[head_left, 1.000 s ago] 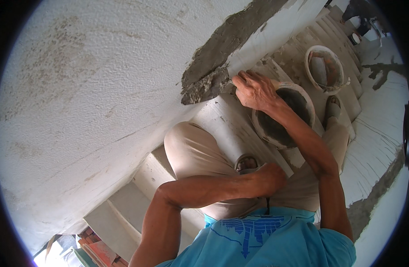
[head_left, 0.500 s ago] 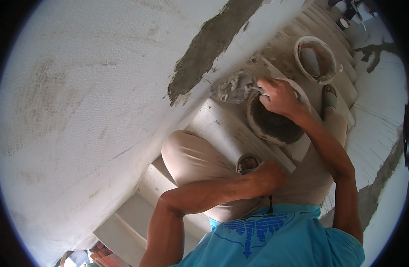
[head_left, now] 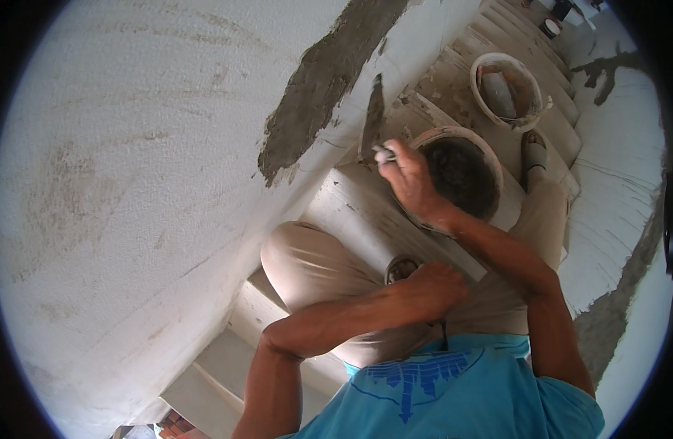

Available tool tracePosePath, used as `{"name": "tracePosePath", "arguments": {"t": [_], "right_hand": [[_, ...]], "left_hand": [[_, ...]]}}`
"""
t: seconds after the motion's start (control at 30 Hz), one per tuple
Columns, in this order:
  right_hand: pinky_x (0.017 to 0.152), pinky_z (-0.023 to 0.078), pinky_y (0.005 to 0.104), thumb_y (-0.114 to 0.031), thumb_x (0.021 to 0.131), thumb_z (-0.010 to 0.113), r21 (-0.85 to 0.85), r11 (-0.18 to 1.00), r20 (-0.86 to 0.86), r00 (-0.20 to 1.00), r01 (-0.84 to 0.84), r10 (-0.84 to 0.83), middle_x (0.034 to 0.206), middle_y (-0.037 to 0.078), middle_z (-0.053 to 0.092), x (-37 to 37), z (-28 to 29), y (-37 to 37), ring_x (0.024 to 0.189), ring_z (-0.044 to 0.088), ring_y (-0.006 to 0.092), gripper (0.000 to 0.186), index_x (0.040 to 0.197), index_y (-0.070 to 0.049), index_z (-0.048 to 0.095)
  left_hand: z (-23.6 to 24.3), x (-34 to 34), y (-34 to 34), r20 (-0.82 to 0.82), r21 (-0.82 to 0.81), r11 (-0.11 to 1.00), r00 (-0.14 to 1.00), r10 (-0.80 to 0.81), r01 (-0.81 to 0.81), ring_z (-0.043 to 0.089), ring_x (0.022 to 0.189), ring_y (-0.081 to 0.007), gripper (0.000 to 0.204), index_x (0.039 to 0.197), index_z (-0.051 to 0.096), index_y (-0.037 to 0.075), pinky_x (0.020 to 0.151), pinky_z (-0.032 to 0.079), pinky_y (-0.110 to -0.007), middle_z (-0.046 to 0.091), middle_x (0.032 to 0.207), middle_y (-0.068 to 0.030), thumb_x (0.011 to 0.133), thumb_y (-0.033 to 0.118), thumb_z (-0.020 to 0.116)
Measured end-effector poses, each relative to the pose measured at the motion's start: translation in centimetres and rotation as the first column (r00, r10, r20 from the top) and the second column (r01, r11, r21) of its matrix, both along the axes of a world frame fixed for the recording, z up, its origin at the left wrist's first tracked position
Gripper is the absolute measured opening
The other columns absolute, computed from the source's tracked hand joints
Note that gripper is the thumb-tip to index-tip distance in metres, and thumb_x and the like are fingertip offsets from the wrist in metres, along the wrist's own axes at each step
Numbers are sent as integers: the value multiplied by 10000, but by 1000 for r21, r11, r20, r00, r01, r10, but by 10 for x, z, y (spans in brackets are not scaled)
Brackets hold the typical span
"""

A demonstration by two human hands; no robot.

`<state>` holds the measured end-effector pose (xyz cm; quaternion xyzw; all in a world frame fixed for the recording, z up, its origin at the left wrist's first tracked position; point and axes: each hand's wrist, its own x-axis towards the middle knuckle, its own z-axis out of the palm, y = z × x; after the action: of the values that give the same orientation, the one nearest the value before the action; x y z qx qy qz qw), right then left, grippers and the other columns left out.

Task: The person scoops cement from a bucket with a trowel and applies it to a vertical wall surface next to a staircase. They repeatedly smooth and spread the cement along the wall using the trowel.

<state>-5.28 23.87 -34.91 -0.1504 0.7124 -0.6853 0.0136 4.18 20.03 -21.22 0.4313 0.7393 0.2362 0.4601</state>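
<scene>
Trowel (head_left: 372,121), seemingly edge-on, juts from the right hand (head_left: 412,180), forearm (head_left: 497,250) angled leftward.

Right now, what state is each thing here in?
Trowel: gripped, blade nearly edge-on
Right hand: closed on the trowel's handle
Left hand: grip unclear
Near bucket: uncovered, dark mix inside
Far bucket: uncovered, something grey inside
Wall patch: dark grey, ragged-edged

A turquoise T-shirt (head_left: 468,410) with short, loose sleeves (head_left: 567,402); on it, a darker blue print (head_left: 417,377) of jagged vertical bars, one ending in an arrow-like point, with a thin curved line; a narrow black cord (head_left: 444,335) shows at the waist; the trousers (head_left: 314,263) are beige and creased; the sandals (head_left: 535,155) are open-toed, greyish-brown.
</scene>
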Motion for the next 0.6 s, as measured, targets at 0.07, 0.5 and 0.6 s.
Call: {"name": "tracePosePath", "arguments": {"t": [0.07, 0.5, 0.6], "right_hand": [[671, 494, 400, -25, 873, 610, -32, 999, -14, 999, 41, -42, 887, 186, 618, 3, -12, -26, 736, 627, 336, 217, 1065, 7, 515], [697, 496, 462, 20, 845, 636, 130, 973, -73, 981, 190, -181, 886, 223, 604, -19, -24, -75, 793, 634, 419, 238, 1026, 10, 481], [693, 492, 473, 7, 846, 642, 180, 962, -64, 978, 205, -196, 886, 229, 588, -19, -21, -76, 796, 624, 432, 235, 1007, 13, 471]], "left_hand": [[4, -3, -4, 25, 50, 998, 999, 46, -48, 693, 893, -313, 101, 804, 721, 41, 743, 527, -435, 709, 862, -164, 719, 47, 667], [12, -6, -9, 15, 191, 956, 974, 226, -225, 697, 734, -354, 93, 671, 693, 2, 632, 530, -453, 676, 720, -216, 723, 31, 622], [14, -9, -11, 8, 188, 959, 976, 216, -214, 698, 722, -351, 91, 673, 698, 3, 636, 533, -450, 674, 706, -216, 714, 38, 625]]}}
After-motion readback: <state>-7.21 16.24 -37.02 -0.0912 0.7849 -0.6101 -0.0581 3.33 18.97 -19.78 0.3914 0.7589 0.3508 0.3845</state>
